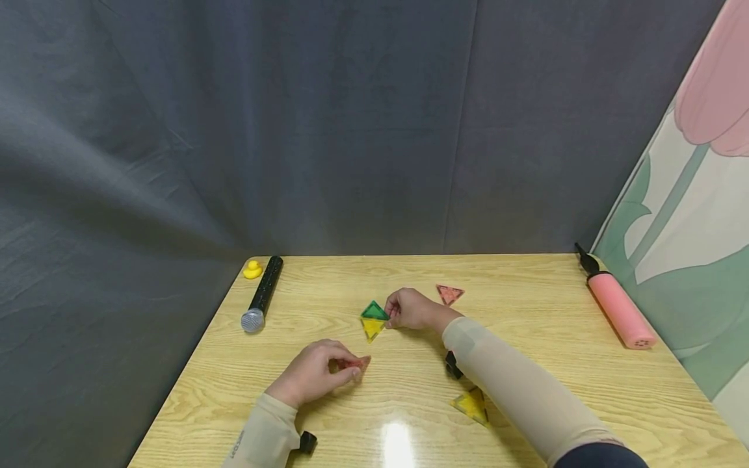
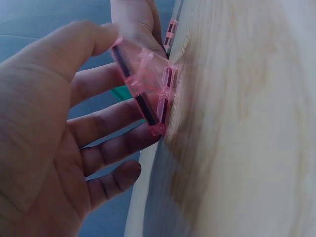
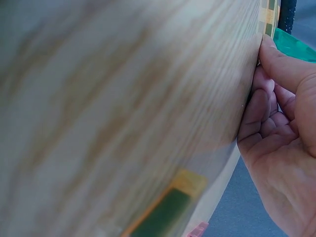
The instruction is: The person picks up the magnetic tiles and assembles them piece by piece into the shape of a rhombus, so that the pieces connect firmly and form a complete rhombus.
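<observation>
Pinching translucent pink triangular plastic tile (image 2: 147,83) in left hand (image 1: 318,372), translucent green plastic triangle (image 1: 374,311) in right hand (image 1: 411,309). Could knock green off adjoining translucent yellow plastic triangle (image 1: 372,327) by releasing unevenly.

Pink tile (image 1: 365,362) pt. behind L hand (image 1: 318,372)

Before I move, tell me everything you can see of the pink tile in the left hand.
The pink tile is triangular, translucent and plastic-looking, with dark strips set along its edges. The left hand pinches it, the thumb tip near one corner. It is tilted up rather than lying flat on the table, nearer the wearer than the green tile. Whether its lowest corner touches the tabletop, I cannot tell.
</observation>
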Demonstrator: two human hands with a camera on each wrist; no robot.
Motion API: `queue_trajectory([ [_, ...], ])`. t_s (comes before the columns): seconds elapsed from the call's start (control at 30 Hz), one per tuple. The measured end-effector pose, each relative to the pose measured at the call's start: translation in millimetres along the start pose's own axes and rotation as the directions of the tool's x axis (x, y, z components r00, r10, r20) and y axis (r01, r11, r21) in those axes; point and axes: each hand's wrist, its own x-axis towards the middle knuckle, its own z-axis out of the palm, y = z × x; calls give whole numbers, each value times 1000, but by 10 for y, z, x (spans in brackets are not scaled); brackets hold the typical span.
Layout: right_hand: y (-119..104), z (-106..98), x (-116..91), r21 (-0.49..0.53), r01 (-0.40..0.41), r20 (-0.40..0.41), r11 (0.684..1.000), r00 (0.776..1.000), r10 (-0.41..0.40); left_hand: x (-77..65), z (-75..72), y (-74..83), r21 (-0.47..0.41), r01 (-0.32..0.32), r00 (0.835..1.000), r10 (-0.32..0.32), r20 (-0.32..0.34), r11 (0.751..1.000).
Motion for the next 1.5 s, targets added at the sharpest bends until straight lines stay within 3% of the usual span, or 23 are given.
queue_trajectory([
  [0.43,-9,-8,-5,-2,0,12,1000,1000,0,26,11,-3,100,-27,984,44,-172,995],
  [0.87,15,-3,23,-22,17,14,1000,1000,-17,45,28,-15,126,-62,973,88,-212,990],
  [1.17,2,-8,17,-28,7,14,1000,1000,-6,52,40,-38,93,-56,975,75,-210,994],
  [1.5,-16,-13,14,0,-10,26,1000,1000,10,62,44,-78,-44,-3,973,-7,-229,999],
])
